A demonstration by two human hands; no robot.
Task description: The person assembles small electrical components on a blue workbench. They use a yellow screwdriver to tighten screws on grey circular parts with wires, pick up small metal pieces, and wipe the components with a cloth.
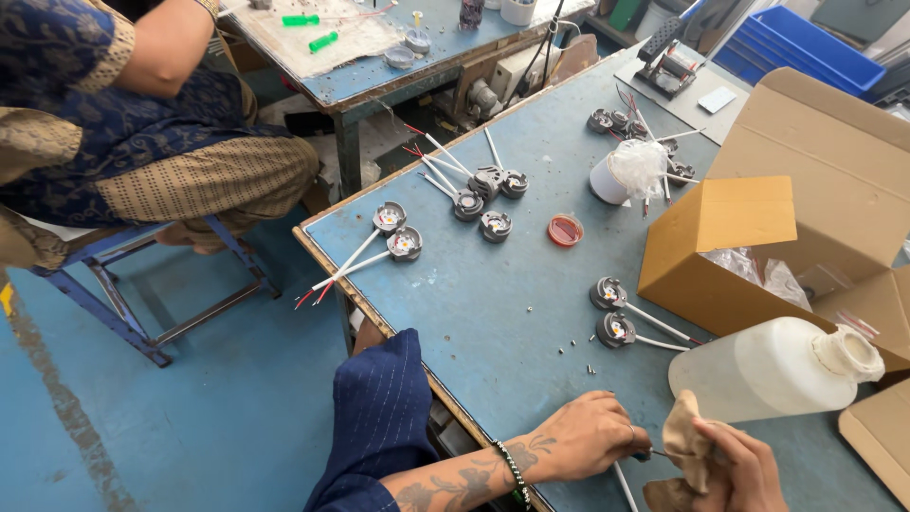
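Looking down at the near edge of the blue table (493,313): the left hand (588,438) is pinched shut on a thin wire (626,485) that runs near-right from its fingertips. The right hand (744,469) is bunched around a tan cloth (684,441), just right of the left hand and almost touching it. A white plastic bottle (773,368) lies on its side just beyond both hands.
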